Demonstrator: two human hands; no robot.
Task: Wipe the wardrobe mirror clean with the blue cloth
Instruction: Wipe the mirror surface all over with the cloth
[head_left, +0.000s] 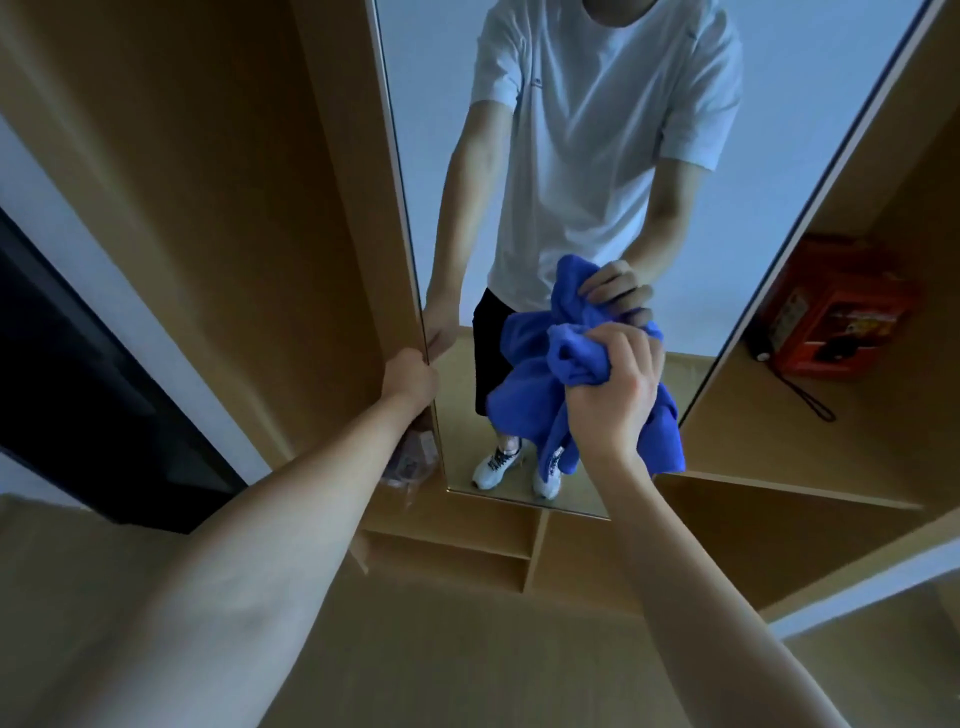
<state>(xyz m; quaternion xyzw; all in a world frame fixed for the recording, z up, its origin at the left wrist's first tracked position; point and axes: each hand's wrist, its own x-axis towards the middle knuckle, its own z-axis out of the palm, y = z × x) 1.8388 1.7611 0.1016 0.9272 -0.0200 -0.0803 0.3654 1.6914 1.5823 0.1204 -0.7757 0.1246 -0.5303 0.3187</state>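
Right hand (615, 384) bunches crumpled blue terry cloth (576, 358) in curled fingers against the tall wardrobe mirror (447, 156) — glass runs upward; left hand (413, 379) grips its left edge.

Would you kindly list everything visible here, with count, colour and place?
mirror: one, silver-edged, on the open wardrobe door, centre
cloth: one, blue, bunched against the lower mirror
wardrobe: one, tan wood, shelves left, right and below
box: one, red, on the right shelf
strap: one, black, beside the box
bag: one, clear plastic, low by the mirror's left edge
left hand: grips the mirror's left edge
right hand: grips the cloth
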